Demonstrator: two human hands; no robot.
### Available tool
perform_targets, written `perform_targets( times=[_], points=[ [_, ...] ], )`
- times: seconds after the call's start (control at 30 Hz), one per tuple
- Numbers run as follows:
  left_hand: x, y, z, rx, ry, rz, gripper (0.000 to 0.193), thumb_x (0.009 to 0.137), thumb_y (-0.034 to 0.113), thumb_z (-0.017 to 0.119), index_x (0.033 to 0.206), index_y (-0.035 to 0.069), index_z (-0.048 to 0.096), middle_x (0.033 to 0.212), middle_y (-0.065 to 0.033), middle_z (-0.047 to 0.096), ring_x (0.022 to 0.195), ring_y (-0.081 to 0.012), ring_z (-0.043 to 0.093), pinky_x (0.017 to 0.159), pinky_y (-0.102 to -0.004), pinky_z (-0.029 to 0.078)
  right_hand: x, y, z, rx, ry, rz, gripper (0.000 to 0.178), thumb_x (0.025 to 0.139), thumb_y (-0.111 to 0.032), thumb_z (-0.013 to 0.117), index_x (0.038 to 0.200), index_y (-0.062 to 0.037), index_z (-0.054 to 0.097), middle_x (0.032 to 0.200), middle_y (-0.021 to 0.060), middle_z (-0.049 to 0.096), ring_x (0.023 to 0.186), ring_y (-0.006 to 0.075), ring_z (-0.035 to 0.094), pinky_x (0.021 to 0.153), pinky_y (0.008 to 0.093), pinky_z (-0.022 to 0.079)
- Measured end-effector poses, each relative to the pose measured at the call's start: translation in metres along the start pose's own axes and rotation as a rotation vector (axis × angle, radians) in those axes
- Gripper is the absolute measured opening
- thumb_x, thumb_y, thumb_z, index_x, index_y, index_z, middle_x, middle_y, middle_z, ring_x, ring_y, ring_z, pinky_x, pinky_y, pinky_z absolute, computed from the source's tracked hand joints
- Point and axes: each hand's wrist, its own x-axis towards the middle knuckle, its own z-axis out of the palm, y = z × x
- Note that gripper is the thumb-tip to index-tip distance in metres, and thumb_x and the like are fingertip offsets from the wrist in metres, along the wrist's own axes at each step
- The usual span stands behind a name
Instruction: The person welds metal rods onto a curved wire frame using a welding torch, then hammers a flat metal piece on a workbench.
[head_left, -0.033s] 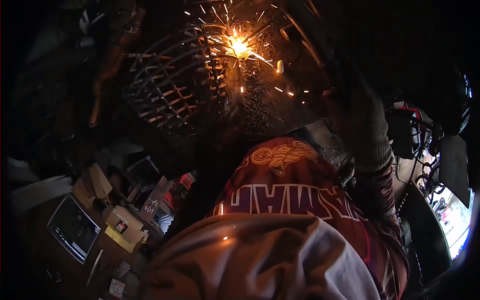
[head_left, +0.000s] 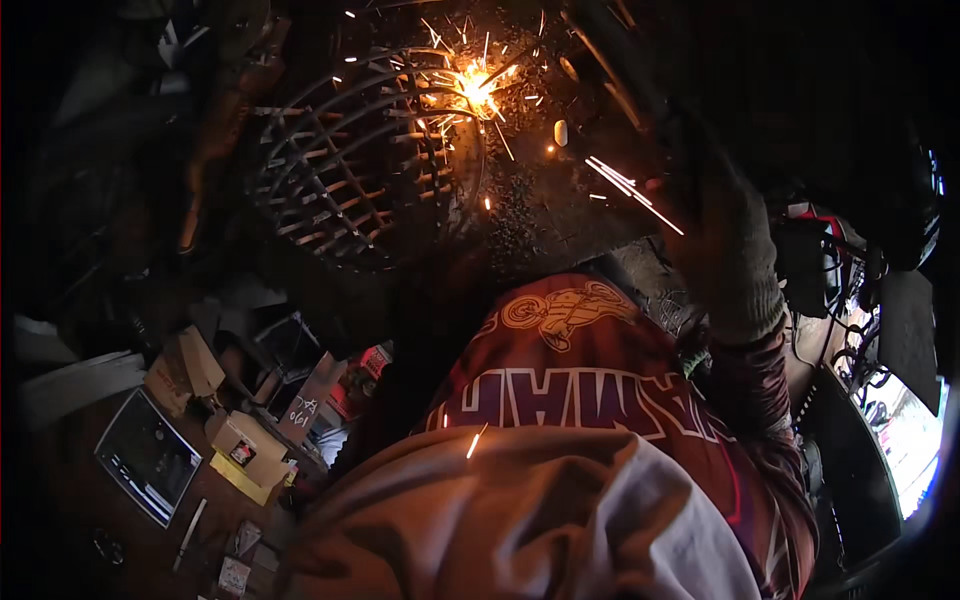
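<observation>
From the head view, the wire basket [head_left: 350, 182] sits between ten and eleven o'clock, a rounded cage of crossing bars, with the sparks [head_left: 478, 88] flaring at its edge towards twelve. I judge it to be metal: stiff, light for its bulk because it is so open, not fragile, though a fresh joint might give if I twisted it. Near the flare it must be far too hot to touch. The bars look thin and could roll under my fingers, so I would take hold on the far side from the sparks, at the nine o'clock rim, across several bars.

My right hand [head_left: 718, 225], gloved, is between two and three o'clock; the dark hides how far its grip is closed and what it has. I cannot find my left hand at all. A small pale piece [head_left: 560, 133] lies at one o'clock.
</observation>
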Motion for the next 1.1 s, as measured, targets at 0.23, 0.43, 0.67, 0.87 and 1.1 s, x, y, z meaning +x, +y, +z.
perform_targets(
  times=[0.23,0.43,0.67,0.87,1.1],
  points=[
    [0.001,0.004,-0.014,0.083,0.036,0.087,0.032,0.086,0.021,0.079,0.116,0.012,0.075,0.113,-0.0100,0.074,0.108,-0.0308,0.070,0.100,-0.0447,0.055,0.005,-0.007,-0.004,0.032,-0.092,0.107,0.063,0.101,-0.024,0.067,0.155,-0.0021,0.046,0.133,0.0268,0.067,0.122,0.0400,0.069,0.098,0.0426,0.056],
    [0.012,0.016,-0.022,0.060,0.104,0.078,0.030,0.082,0.016,0.081,0.112,0.013,0.075,0.103,-0.0076,0.074,0.098,-0.0277,0.072,0.090,-0.0429,0.058,0.007,-0.013,-0.004,-0.025,-0.083,0.061,0.062,0.101,-0.023,0.066,0.155,-0.0015,0.045,0.135,0.0275,0.066,0.125,0.0396,0.067,0.100,0.0427,0.055],
    [0.010,0.009,-0.020,-0.131,0.108,0.021,0.030,0.082,0.020,0.082,0.110,0.015,0.074,0.100,-0.0058,0.073,0.095,-0.0269,0.071,0.086,-0.0428,0.058,0.006,-0.007,0.006,0.015,0.027,-0.107,0.057,0.097,-0.012,0.071,0.150,-0.0002,0.051,0.131,0.0268,0.067,0.121,0.0429,0.066,0.100,0.0438,0.054],
    [0.007,0.009,-0.020,0.001,0.078,0.061,0.028,0.083,0.022,0.082,0.109,0.016,0.075,0.100,-0.0054,0.073,0.095,-0.0269,0.071,0.085,-0.0424,0.057,-0.010,0.014,0.012,0.088,0.008,0.020,0.056,0.096,-0.012,0.073,0.146,0.0039,0.054,0.129,0.0274,0.068,0.118,0.0398,0.069,0.097,0.0411,0.056],
    [0.007,0.006,-0.021,0.079,0.005,0.064,0.026,0.084,0.025,0.082,0.107,0.016,0.075,0.100,-0.0049,0.072,0.095,-0.0269,0.071,0.085,-0.0419,0.057,0.008,-0.008,-0.002,0.001,0.031,0.047,0.068,0.098,-0.019,0.069,0.159,-0.0060,0.041,0.116,0.0260,0.071,0.105,0.0438,0.072,0.086,0.0477,0.059]
  ],
)
